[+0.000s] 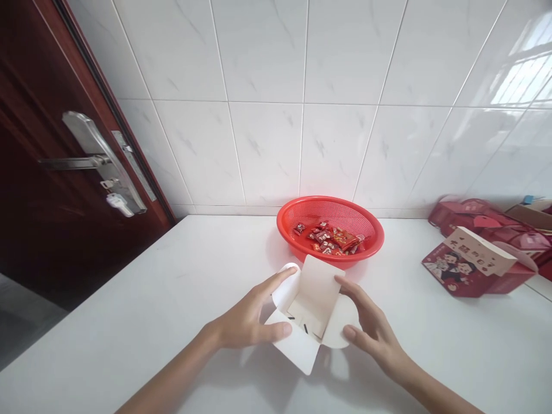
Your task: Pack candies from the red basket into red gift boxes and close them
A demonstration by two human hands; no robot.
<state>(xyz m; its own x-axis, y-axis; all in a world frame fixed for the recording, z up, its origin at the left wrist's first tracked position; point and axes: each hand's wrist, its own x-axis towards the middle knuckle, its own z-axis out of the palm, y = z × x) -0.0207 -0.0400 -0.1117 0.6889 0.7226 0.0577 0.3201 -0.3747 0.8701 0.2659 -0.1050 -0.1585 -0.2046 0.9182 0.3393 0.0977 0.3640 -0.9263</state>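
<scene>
- White card box [317, 287], top flaps splayed, dark slits inside; over the bench [172, 287], just before the basket. Cannot tell if its base touches down.
- Left hand [241, 319]: grip partly spread around the box, thumb on the near flap, a finger at the left flap.
- Right hand [375, 328]: grip loosely curved, also holding it; fingertip at the far flap's corner, thumb on the rounded right flap.
- Red basket [332, 211], perforated, near the wall; small wrapped sweets [332, 244] inside.
- Well right: printed carton [466, 273], cartoon figures on its front; more red cartons [470, 221] behind.
- Tiled wall [263, 149] at back.
- Far left: dark red door [34, 201], metal handle [77, 163], keys [118, 202] hanging by the lock plate.
</scene>
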